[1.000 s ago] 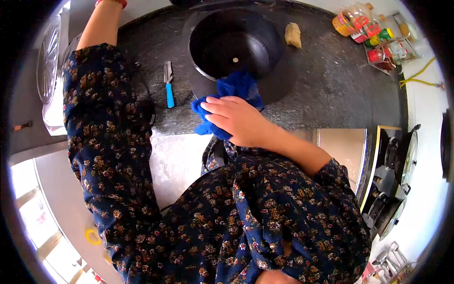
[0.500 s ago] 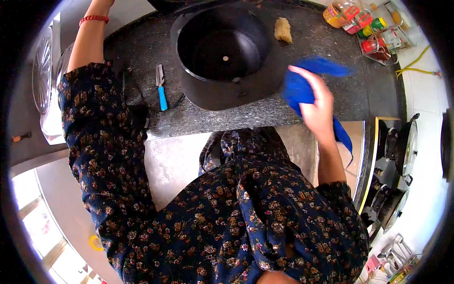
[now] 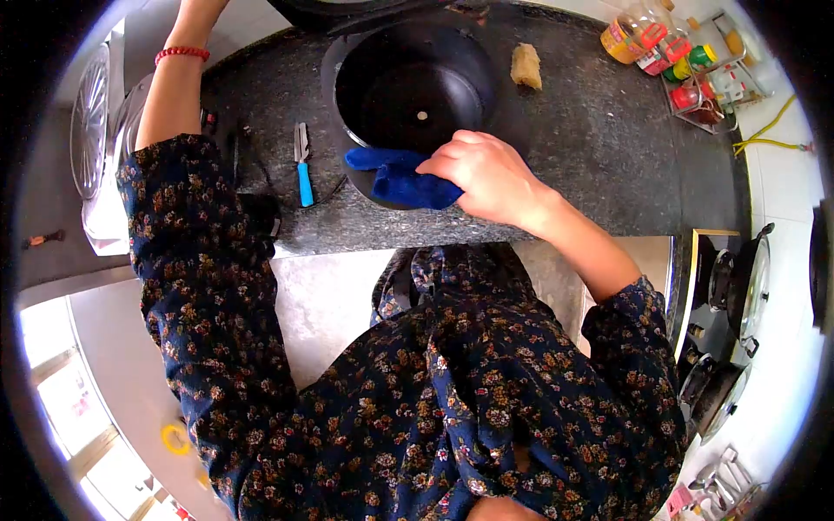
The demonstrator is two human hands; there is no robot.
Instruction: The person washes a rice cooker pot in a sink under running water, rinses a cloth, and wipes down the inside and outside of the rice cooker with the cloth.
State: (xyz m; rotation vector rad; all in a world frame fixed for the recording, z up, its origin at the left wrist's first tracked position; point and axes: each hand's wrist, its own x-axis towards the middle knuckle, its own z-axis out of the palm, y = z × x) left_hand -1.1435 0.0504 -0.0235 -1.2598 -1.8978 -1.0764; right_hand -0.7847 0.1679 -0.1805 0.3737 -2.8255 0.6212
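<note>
My right hand (image 3: pixel 486 176) is closed on a blue cloth (image 3: pixel 408 184) and presses it against the near rim of a black cooker (image 3: pixel 346 104). The cloth hangs over the cooker's front and hides part of it. A small pale disc shows at the bottom of the dark, round interior. Only the back part of my left hand (image 3: pixel 202 12) shows at the top left edge, above a red bead bracelet; its fingers are cut off. On the counter left of the cooker lies a peeler (image 3: pixel 304 174) with a blue handle.
A tan loofah piece (image 3: pixel 526 67) lies on the dark speckled counter (image 3: pixel 608 174), right of the cooker. Bottles (image 3: pixel 632 35) and a wire rack (image 3: pixel 717 91) of seasonings stand at the back right. Pots and lids (image 3: pixel 751 286) sit in an open drawer at right.
My right hand has swung left with the blue cloth, from beside the cooker onto its front rim. A black lid edge now shows more at the top. The view has shifted slightly.
</note>
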